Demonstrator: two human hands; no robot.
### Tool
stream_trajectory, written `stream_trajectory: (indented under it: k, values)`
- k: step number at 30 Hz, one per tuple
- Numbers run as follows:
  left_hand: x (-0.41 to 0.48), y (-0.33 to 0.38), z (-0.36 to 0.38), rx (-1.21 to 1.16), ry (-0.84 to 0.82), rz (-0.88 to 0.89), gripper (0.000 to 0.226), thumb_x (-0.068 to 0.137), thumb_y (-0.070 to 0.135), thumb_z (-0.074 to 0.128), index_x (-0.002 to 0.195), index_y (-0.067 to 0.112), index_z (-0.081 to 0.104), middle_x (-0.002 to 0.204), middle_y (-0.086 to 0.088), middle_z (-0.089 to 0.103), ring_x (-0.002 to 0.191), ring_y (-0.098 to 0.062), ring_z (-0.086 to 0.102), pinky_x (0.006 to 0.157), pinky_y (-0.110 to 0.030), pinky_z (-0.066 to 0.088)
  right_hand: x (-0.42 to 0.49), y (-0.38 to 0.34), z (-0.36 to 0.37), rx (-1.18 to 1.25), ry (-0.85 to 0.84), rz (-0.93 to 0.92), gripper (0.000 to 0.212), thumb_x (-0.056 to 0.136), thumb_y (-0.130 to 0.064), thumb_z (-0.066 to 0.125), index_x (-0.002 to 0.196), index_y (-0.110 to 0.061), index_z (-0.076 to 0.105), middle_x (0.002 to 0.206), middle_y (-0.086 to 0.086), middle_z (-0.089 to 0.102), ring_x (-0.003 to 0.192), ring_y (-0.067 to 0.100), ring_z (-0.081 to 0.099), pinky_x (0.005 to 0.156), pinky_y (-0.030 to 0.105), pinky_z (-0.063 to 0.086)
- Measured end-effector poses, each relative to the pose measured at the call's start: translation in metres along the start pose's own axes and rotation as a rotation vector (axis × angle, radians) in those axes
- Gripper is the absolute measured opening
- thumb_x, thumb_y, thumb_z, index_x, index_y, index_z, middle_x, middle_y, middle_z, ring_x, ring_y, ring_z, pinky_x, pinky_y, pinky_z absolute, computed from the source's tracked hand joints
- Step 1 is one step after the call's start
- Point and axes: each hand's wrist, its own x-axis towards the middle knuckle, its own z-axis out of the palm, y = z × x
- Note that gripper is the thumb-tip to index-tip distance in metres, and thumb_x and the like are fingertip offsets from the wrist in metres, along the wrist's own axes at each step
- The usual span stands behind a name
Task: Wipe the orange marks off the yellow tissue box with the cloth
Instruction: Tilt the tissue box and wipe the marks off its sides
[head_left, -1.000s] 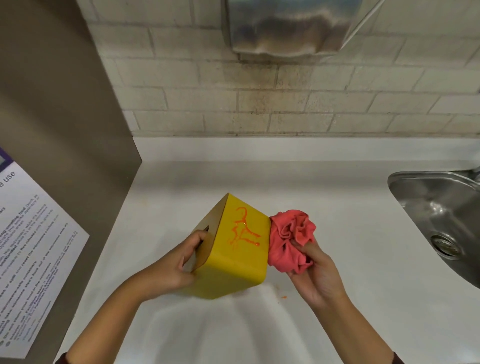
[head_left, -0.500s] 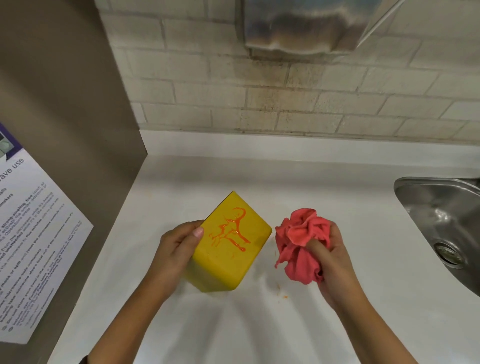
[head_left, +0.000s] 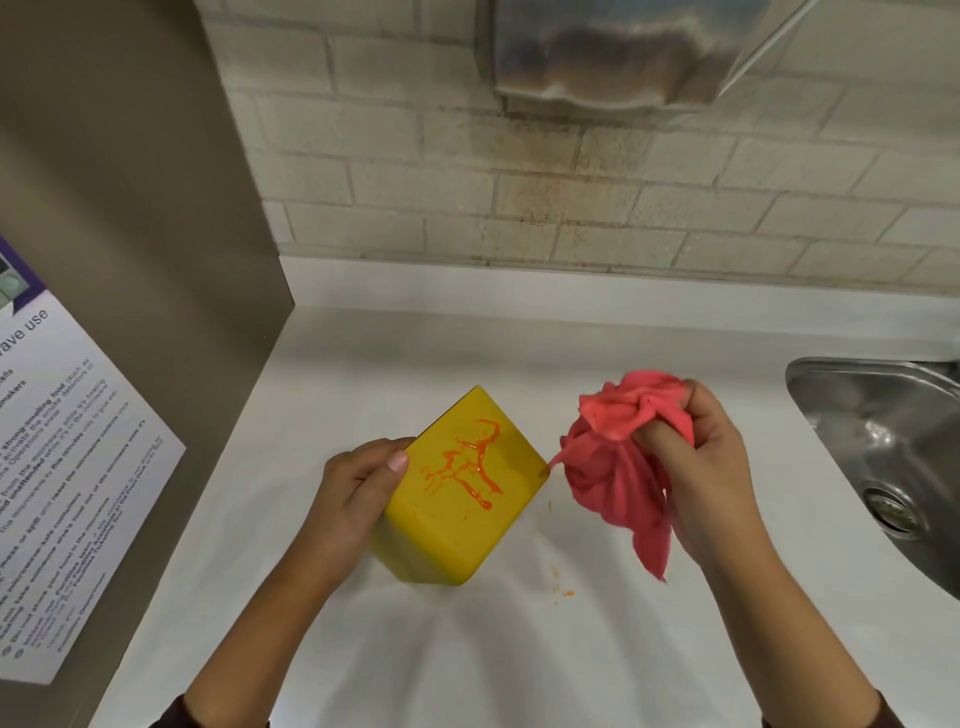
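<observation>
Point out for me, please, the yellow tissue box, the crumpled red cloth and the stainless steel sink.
yellow tissue box (head_left: 457, 535), head view, its upward-facing side.
crumpled red cloth (head_left: 608, 467), head view, its bunched middle folds.
stainless steel sink (head_left: 883, 431), head view, its inner basin wall.

Glossy yellow tissue box (head_left: 457, 499), soft crumpled cloth (head_left: 618, 457), shiny metal sink (head_left: 878, 415), smooth white counter (head_left: 467, 649).

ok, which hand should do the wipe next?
Right. The right hand grips the cloth just beside the box, whose orange marks face up and are uncovered. The left hand is busy holding the box.
</observation>
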Motion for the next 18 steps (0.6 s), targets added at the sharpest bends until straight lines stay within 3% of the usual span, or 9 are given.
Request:
stream_trajectory:
  k: [4, 8, 13, 18]
  values:
    - [0.002, -0.003, -0.001, -0.006, -0.010, 0.018, 0.038, 0.077, 0.055, 0.042, 0.090, 0.035, 0.071, 0.092, -0.006, 0.070, 0.086, -0.018, 0.065, 0.077, -0.037, 0.049, 0.012, -0.021, 0.032, 0.263, -0.057, -0.075, 0.018, 0.075, -0.004, 0.059, 0.091, -0.012, 0.055, 0.082, -0.002, 0.073, 0.083, 0.016, 0.071, 0.068, 0.025, 0.056]
    - [0.004, -0.004, -0.004, -0.014, -0.025, 0.002, 0.038, 0.077, 0.057, 0.041, 0.091, 0.037, 0.071, 0.093, 0.004, 0.072, 0.087, -0.013, 0.066, 0.074, -0.021, 0.050, 0.022, -0.014, 0.056, 0.403, -0.070, -0.029, 0.026, 0.077, 0.000, 0.053, 0.101, -0.011, 0.049, 0.092, 0.002, 0.069, 0.087, 0.017, 0.068, 0.076, 0.027, 0.056]
    - [0.005, -0.007, -0.006, -0.019, -0.025, 0.016, 0.040, 0.078, 0.056, 0.042, 0.092, 0.033, 0.071, 0.093, -0.003, 0.070, 0.085, -0.015, 0.066, 0.073, -0.021, 0.051, 0.012, 0.029, 0.056, 0.069, -0.135, 0.086, 0.046, 0.092, -0.002, 0.053, 0.129, -0.026, 0.044, 0.099, -0.004, 0.070, 0.092, 0.009, 0.068, 0.071, 0.017, 0.052]
    - [0.006, -0.008, -0.005, -0.015, -0.017, 0.016, 0.039, 0.078, 0.056, 0.041, 0.092, 0.036, 0.071, 0.094, -0.001, 0.070, 0.085, -0.016, 0.066, 0.072, -0.022, 0.051, 0.002, 0.044, 0.044, 0.012, -0.243, -0.035, 0.030, 0.091, 0.001, 0.051, 0.110, -0.022, 0.055, 0.109, -0.015, 0.064, 0.109, 0.013, 0.059, 0.090, 0.024, 0.047]
